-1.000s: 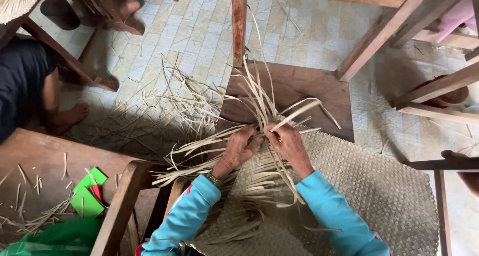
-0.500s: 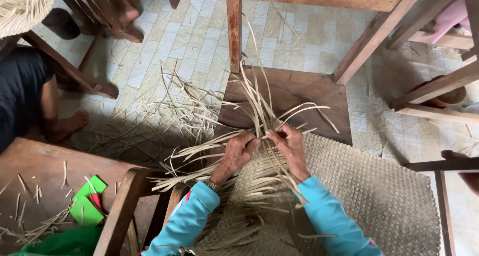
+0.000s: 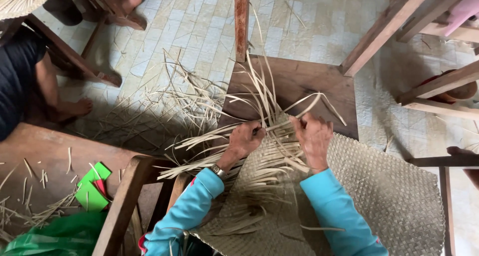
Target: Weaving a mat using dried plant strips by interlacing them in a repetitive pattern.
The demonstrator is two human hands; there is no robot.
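both hands at the loose edge of a woven mat

left hand (image 3: 248, 139) of mine is curled shut around a pale flat straw strip (image 3: 279, 127) that runs across toward my other hand, the fingers pinching it where the weave ends. right hand (image 3: 314, 139) rests knuckles-up just beside it, fingers bent down into the same loose strips; i cannot tell whether it grips one or only presses on them. both hands sit on the unfinished edge of the tan woven straw mat (image 3: 389, 196), which spreads toward me and to my right, over my lap. loose strip ends fan out to the left and stand up ahead of my hands, over a dark brown wooden board (image 3: 299, 79). i wear bright turquoise long sleeves (image 3: 329, 211) and a wristwatch (image 3: 218, 171) on the left wrist. scattered straw offcuts (image 3: 149, 106) lie on the pale tiled floor (image 3: 199, 21). to my left another person's bare foot (image 3: 75, 108) rests on the floor, and green paper pieces (image 3: 92, 188) lie on a brown wooden bench (image 3: 40, 151).
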